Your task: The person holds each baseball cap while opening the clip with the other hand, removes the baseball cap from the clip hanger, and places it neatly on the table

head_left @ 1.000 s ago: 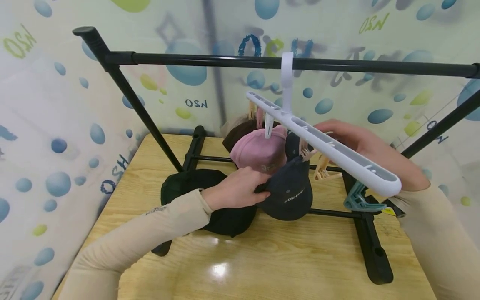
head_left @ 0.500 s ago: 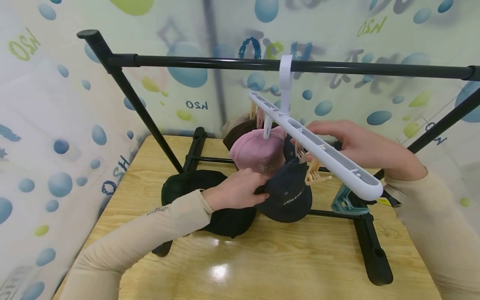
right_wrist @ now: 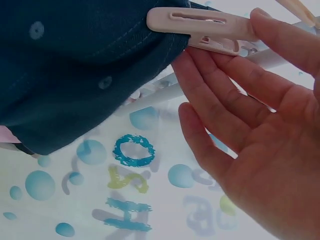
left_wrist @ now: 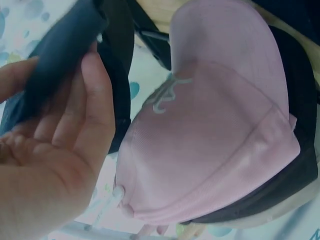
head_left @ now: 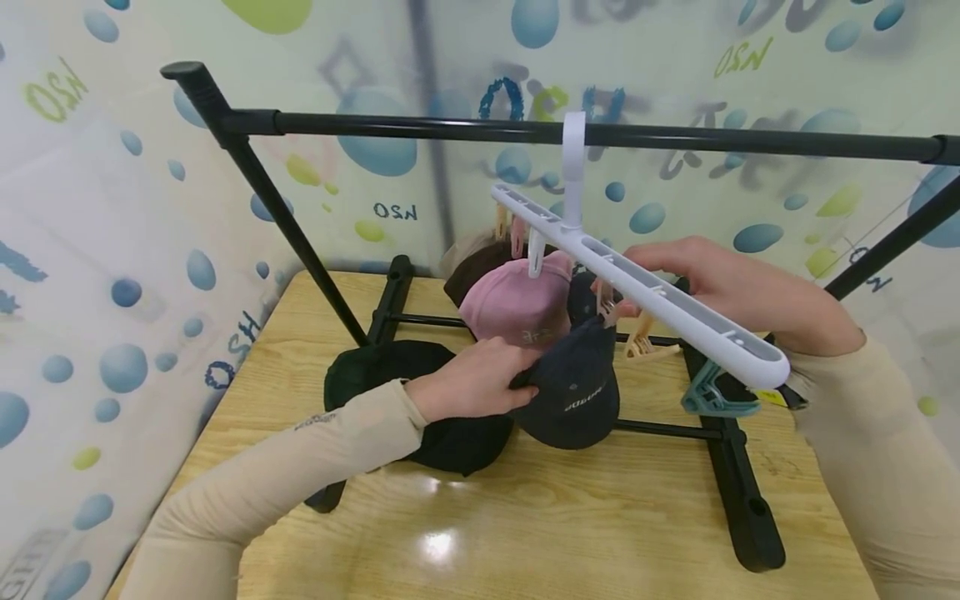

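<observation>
A navy baseball cap (head_left: pixel 570 400) with small white lettering hangs tilted below the white clip hanger (head_left: pixel 675 308). My left hand (head_left: pixel 480 377) holds its edge, thumb and fingers on opposite sides in the left wrist view. At the cap's other edge, a pale pink clothespin (right_wrist: pixel 200 22) has its jaws over the fabric. My right hand (right_wrist: pixel 255 110) pinches the handle end of that clothespin, thumb above and fingers below. Behind, a pink cap (head_left: pixel 517 300) hangs from the hanger. The hanger partly hides the right fingertips in the head view.
The hanger hooks over a black rack bar (head_left: pixel 420 125). A brown cap (head_left: pixel 468 279) hangs at the back. A black cap (head_left: pixel 420 367) lies on the wooden table (head_left: pixel 525 525) under my left forearm. Yellow (head_left: pixel 645 340) and teal clothespins (head_left: pixel 716 396) hang nearer me.
The hanger's near end swung left, then partly back right. My right fingers came lower, onto the pink clothespin at the navy cap. My left hand stayed nearly still on the cap.
</observation>
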A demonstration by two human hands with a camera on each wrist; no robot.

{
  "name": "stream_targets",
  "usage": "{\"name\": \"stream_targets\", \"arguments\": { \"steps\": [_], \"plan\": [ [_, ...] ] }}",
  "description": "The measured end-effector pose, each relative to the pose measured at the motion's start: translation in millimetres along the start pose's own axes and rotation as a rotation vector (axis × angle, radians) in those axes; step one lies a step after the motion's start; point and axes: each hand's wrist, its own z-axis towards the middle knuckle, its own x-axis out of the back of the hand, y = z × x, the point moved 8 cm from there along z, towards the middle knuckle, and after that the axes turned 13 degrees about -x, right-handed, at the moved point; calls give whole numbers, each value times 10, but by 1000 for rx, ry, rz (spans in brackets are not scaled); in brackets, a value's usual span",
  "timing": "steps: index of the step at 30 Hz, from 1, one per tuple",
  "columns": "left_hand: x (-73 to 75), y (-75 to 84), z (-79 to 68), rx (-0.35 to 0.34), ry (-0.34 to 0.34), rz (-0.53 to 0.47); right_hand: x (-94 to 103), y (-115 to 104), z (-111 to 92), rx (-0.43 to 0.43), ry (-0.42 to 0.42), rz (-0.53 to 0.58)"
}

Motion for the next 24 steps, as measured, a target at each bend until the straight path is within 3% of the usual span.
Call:
{"name": "stream_targets", "arguments": {
  "steps": [5,11,17,24],
  "plan": [
    [4,-3,12,32,11,-21,11,34,16,-23,7,7],
    [76,30,74,18,69,-54,24,106,15,-124,30,12],
    [81,54,85,9,81,-69,-22,60,38,27,34,38],
    [93,53,90,5,89,-20,-34,-7,96,189,167,-187]
  ]
}}
